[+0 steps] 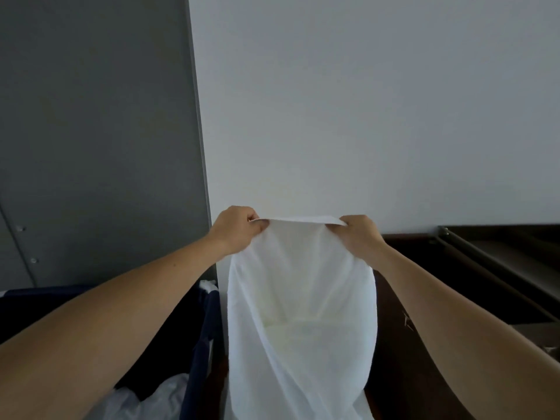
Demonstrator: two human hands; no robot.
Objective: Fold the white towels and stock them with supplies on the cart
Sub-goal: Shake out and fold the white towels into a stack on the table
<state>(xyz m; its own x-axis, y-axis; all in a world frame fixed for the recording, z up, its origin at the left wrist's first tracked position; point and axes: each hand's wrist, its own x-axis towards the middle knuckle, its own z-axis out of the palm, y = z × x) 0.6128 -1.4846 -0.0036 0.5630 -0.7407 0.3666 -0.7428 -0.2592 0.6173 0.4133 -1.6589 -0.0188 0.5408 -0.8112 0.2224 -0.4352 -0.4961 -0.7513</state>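
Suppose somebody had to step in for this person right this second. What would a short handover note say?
Left hand: pinches the top left corner of the white towel.
Right hand: pinches the top right corner.
Towel: held up before the wall, top edge stretched between the hands, the rest hanging loose.
Nearby: dark blue bin lower left, dark shelves on the right. No folded stack is in view.
Done: this towel is lifted and spread.
Left: fold it, stock it on the cart, then do the rest.
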